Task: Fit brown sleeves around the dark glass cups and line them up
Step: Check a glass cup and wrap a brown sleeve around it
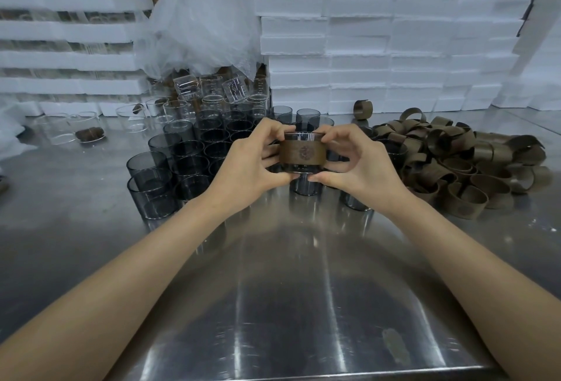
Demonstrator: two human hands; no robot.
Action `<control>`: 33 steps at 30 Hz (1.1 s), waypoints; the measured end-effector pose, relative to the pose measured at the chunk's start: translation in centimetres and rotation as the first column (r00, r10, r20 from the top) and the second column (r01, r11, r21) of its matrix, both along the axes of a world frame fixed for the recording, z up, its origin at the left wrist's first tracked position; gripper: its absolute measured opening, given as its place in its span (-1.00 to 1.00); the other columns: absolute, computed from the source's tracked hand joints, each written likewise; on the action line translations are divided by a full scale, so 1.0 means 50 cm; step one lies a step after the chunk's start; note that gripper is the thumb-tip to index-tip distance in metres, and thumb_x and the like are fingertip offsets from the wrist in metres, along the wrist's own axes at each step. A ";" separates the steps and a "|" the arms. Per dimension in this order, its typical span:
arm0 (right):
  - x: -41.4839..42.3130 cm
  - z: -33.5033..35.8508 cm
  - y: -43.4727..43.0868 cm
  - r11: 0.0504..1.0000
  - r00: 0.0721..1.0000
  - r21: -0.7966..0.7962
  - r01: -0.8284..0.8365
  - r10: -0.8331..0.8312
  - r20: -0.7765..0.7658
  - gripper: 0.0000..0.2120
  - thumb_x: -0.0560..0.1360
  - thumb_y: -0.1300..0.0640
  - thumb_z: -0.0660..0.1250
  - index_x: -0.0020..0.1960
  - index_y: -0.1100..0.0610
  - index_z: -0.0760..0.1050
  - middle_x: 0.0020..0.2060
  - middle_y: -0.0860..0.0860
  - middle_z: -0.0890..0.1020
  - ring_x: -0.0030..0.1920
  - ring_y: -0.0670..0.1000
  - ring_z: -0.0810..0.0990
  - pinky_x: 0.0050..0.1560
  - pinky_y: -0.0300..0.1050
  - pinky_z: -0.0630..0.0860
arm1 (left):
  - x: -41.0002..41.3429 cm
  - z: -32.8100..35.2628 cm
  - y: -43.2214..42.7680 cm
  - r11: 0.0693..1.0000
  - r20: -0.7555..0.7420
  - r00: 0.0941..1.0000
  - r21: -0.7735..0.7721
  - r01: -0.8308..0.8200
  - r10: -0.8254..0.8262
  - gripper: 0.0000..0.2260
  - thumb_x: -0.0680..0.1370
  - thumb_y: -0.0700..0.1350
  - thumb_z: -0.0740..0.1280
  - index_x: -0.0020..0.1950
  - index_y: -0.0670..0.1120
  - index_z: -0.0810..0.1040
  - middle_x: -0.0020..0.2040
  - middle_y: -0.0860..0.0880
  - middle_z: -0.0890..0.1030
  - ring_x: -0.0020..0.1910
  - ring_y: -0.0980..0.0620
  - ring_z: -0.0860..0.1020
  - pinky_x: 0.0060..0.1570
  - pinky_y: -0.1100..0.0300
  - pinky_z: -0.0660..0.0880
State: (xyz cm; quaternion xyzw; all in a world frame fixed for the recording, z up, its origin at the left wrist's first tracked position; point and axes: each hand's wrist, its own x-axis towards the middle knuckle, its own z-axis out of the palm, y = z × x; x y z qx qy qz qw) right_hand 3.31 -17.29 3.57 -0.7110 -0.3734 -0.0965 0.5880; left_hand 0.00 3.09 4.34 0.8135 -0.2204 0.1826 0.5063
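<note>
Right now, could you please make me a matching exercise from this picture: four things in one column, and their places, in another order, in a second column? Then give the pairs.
Things
1. cup with sleeve
2. loose sleeves
3. clear glasses
4. foam blocks

Places
A. stacked along the back
B. gripped by the left hand and right hand
C. heaped on the table, at the right
D. back left, behind the dark cups

Pairs: 1-B, 2-C, 3-D, 4-A

Packing workshop: stacked foam trays [364,47]
</note>
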 end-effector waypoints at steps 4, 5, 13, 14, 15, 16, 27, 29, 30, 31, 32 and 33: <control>0.001 0.000 0.000 0.999 0.999 0.038 -0.007 0.009 -0.036 -0.53 0.25 0.30 0.57 0.02 0.01 0.45 0.16 -0.08 0.57 0.27 -0.06 0.55 0.12 -0.07 0.60 | 0.000 -0.001 -0.002 1.000 0.001 1.000 -0.009 -0.011 0.011 -0.57 0.38 -0.34 0.52 0.03 -0.09 0.34 0.26 0.09 0.51 0.16 0.26 0.58 0.10 0.35 0.52; 0.000 0.000 0.000 0.999 0.999 0.044 -0.006 0.008 -0.041 -0.53 0.24 0.27 0.58 0.02 0.01 0.46 0.16 -0.08 0.58 0.26 -0.06 0.56 0.11 -0.07 0.60 | 0.000 -0.001 -0.002 1.000 0.000 1.000 -0.014 -0.011 0.011 -0.57 0.38 -0.34 0.52 0.03 -0.09 0.34 0.26 0.09 0.51 0.15 0.26 0.58 0.10 0.36 0.52; 0.004 0.000 -0.002 0.999 0.998 0.038 0.004 -0.001 -0.058 -0.53 0.20 0.14 0.58 0.02 0.00 0.46 0.20 -0.03 0.56 0.28 -0.02 0.55 0.10 0.01 0.61 | -0.003 0.001 -0.005 0.999 -0.018 1.000 -0.043 0.004 -0.005 -0.57 0.38 -0.34 0.53 0.03 -0.09 0.34 0.21 0.13 0.52 0.12 0.27 0.60 0.07 0.38 0.52; 0.004 0.000 -0.002 0.999 0.998 0.035 0.004 -0.002 -0.055 -0.53 0.20 0.14 0.59 0.03 0.00 0.46 0.21 -0.02 0.56 0.27 -0.03 0.55 0.10 0.01 0.61 | -0.003 0.000 -0.005 0.999 -0.019 1.000 -0.045 0.005 -0.006 -0.57 0.38 -0.35 0.53 0.03 -0.09 0.34 0.21 0.12 0.52 0.12 0.26 0.60 0.07 0.37 0.52; 0.005 -0.001 -0.002 0.999 0.999 0.033 0.004 -0.003 -0.053 -0.52 0.19 0.13 0.59 0.02 0.00 0.46 0.21 -0.02 0.56 0.27 -0.03 0.56 0.10 0.02 0.61 | -0.003 0.000 -0.005 0.999 -0.018 1.000 -0.048 0.005 -0.006 -0.57 0.38 -0.35 0.53 0.03 -0.08 0.34 0.22 0.11 0.52 0.12 0.26 0.60 0.08 0.37 0.52; 0.006 -0.002 -0.001 0.999 0.998 0.036 0.003 -0.001 -0.056 -0.52 0.19 0.13 0.59 0.02 0.00 0.46 0.21 -0.01 0.56 0.27 -0.03 0.56 0.11 0.03 0.61 | -0.002 0.000 -0.004 0.999 -0.017 1.000 -0.050 0.005 -0.006 -0.57 0.38 -0.35 0.53 0.03 -0.06 0.35 0.22 0.10 0.53 0.12 0.26 0.60 0.08 0.36 0.52; 0.008 -0.001 -0.001 0.999 0.998 0.043 0.006 -0.003 -0.066 -0.52 0.17 0.13 0.59 0.01 0.00 0.47 0.20 -0.07 0.57 0.26 -0.09 0.56 0.10 -0.03 0.61 | 0.000 -0.002 -0.004 0.999 0.010 1.000 -0.050 -0.005 0.006 -0.54 0.38 -0.33 0.54 -0.01 0.03 0.34 0.24 0.13 0.52 0.14 0.22 0.60 0.10 0.34 0.53; 0.007 0.000 -0.002 0.999 0.998 0.036 0.010 -0.008 -0.066 -0.52 0.18 0.14 0.59 0.02 0.00 0.46 0.20 -0.07 0.57 0.26 -0.09 0.56 0.10 -0.03 0.61 | -0.001 -0.001 -0.004 0.999 0.012 1.000 -0.045 -0.008 0.008 -0.55 0.38 -0.32 0.54 -0.01 0.03 0.34 0.23 0.14 0.52 0.14 0.23 0.60 0.11 0.33 0.53; 0.007 0.000 -0.002 0.999 0.998 0.032 0.011 -0.009 -0.066 -0.52 0.18 0.14 0.59 0.02 0.01 0.46 0.20 -0.07 0.57 0.26 -0.09 0.56 0.10 -0.03 0.61 | -0.001 -0.001 -0.004 0.999 0.012 1.000 -0.044 -0.008 0.009 -0.55 0.38 -0.32 0.54 -0.01 0.03 0.34 0.23 0.15 0.52 0.14 0.23 0.60 0.11 0.33 0.53; 0.007 0.000 -0.003 0.999 0.998 0.029 0.013 -0.011 -0.065 -0.52 0.18 0.14 0.59 0.02 0.01 0.46 0.20 -0.07 0.57 0.26 -0.09 0.56 0.10 -0.04 0.61 | -0.001 -0.001 -0.004 0.999 0.011 1.000 -0.044 -0.007 0.008 -0.55 0.38 -0.32 0.54 -0.01 0.03 0.34 0.22 0.17 0.52 0.14 0.24 0.59 0.10 0.34 0.53; 0.007 0.001 -0.004 1.000 0.998 0.026 0.016 -0.014 -0.064 -0.52 0.18 0.13 0.59 0.02 0.01 0.46 0.20 -0.07 0.57 0.26 -0.10 0.56 0.10 -0.04 0.61 | -0.001 -0.001 -0.004 0.999 0.009 1.000 -0.044 -0.007 0.008 -0.55 0.38 -0.32 0.54 -0.01 0.03 0.34 0.21 0.18 0.52 0.14 0.26 0.59 0.10 0.34 0.53; 0.007 0.001 -0.004 1.000 0.998 0.023 0.020 -0.019 -0.061 -0.52 0.18 0.13 0.59 0.02 0.02 0.46 0.20 -0.07 0.57 0.26 -0.09 0.56 0.10 -0.03 0.61 | -0.002 -0.001 -0.004 0.999 0.008 1.000 -0.044 -0.008 0.008 -0.55 0.38 -0.32 0.54 -0.01 0.02 0.35 0.21 0.19 0.51 0.14 0.27 0.59 0.10 0.35 0.53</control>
